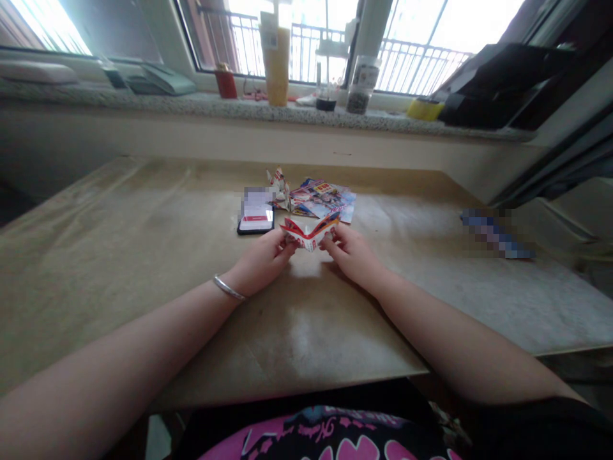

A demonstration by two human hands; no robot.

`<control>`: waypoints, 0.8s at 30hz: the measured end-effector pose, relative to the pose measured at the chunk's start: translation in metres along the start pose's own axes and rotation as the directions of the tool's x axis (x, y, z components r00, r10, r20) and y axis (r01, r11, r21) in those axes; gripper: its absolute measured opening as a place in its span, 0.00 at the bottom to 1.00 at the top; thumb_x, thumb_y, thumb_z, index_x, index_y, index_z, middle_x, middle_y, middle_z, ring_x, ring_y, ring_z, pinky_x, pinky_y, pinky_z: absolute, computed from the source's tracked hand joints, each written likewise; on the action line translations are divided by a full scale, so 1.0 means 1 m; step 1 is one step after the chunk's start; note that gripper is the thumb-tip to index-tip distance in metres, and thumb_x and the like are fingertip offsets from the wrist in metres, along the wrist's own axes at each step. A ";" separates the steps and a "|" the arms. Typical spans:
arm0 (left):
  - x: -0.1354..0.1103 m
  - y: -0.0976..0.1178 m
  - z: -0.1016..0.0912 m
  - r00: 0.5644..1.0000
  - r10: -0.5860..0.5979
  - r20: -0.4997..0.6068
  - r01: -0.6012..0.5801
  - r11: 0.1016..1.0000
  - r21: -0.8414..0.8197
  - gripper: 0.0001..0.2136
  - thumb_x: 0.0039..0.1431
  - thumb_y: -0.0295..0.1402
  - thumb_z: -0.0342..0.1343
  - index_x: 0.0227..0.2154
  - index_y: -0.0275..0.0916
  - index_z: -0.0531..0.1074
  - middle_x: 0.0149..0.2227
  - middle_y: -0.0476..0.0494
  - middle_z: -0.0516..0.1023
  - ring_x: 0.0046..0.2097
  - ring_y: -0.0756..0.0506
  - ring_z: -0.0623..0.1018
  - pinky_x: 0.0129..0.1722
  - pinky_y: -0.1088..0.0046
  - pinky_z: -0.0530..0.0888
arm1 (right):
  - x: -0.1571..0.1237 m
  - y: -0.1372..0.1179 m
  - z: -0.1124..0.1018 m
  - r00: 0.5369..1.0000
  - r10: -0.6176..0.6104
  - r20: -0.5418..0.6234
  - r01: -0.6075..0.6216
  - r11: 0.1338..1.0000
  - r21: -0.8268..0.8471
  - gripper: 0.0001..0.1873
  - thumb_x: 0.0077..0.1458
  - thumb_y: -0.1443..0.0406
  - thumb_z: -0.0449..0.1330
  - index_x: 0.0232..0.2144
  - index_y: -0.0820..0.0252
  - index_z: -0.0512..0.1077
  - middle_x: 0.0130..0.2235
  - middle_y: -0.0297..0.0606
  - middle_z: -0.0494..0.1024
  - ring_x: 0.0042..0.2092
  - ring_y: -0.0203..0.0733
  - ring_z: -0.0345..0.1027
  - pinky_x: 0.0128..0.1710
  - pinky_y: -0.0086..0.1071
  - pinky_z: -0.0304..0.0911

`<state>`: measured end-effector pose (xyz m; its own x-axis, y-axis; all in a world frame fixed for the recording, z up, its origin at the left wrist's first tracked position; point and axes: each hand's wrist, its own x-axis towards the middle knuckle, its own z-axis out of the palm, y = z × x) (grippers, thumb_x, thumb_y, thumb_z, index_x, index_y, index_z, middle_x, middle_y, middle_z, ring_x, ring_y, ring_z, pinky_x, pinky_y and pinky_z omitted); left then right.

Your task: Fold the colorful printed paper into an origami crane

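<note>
A small folded piece of printed paper (309, 239), white with red and some orange, is held just above the table between both hands. Its middle dips in a V, and its two sides rise toward the hands. My left hand (265, 255), with a silver bangle at the wrist, pinches the paper's left end. At the right end, my right hand (357, 255) grips it between thumb and fingers. Just beyond the paper lie several colourful printed sheets (325, 197). A crumpled-looking folded paper shape (280, 190) stands beside them. Left of it rests a phone (257, 214) with its screen lit.
The table (143, 268) has a smooth beige covering. A blurred bluish object (498, 236) lies near its right edge. Along the windowsill (191, 102) behind stand a red container (225, 82), a tall yellow bottle (278, 70), a jar (363, 86) and a black bag-like object (493, 96).
</note>
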<state>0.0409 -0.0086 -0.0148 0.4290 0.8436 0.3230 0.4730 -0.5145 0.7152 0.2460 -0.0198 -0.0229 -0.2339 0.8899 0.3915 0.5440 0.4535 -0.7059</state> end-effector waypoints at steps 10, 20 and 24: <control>0.002 0.004 0.002 0.999 0.004 -0.034 -0.013 0.963 -0.271 0.09 0.58 0.38 0.52 0.34 0.38 0.68 0.34 0.46 0.74 0.36 0.47 0.75 0.38 0.70 0.73 | 0.000 -0.006 0.000 0.994 -0.036 0.100 0.025 0.993 0.113 0.09 0.58 0.62 0.53 0.38 0.57 0.71 0.36 0.36 0.77 0.36 0.38 0.69 0.33 0.30 0.64; 0.003 0.001 0.006 0.998 -0.061 0.009 0.059 0.898 -0.436 0.12 0.55 0.41 0.57 0.35 0.37 0.68 0.36 0.45 0.76 0.40 0.47 0.77 0.42 0.69 0.74 | 0.001 0.001 0.009 0.984 0.112 0.142 -0.157 0.919 0.361 0.11 0.54 0.58 0.58 0.37 0.58 0.69 0.31 0.34 0.75 0.30 0.35 0.70 0.32 0.31 0.66; 0.001 0.003 0.008 0.998 -0.057 0.019 0.059 0.872 -0.486 0.13 0.55 0.40 0.58 0.36 0.36 0.67 0.38 0.44 0.77 0.41 0.47 0.77 0.43 0.69 0.74 | 0.001 -0.001 0.010 0.982 0.133 0.137 -0.179 0.893 0.413 0.12 0.52 0.56 0.60 0.34 0.58 0.69 0.29 0.32 0.73 0.29 0.34 0.68 0.31 0.30 0.65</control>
<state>0.0493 -0.0103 -0.0171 0.4159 0.8684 0.2700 0.0633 -0.3238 0.9440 0.2372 -0.0184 -0.0277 -0.2678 0.9404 0.2095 0.1946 0.2657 -0.9442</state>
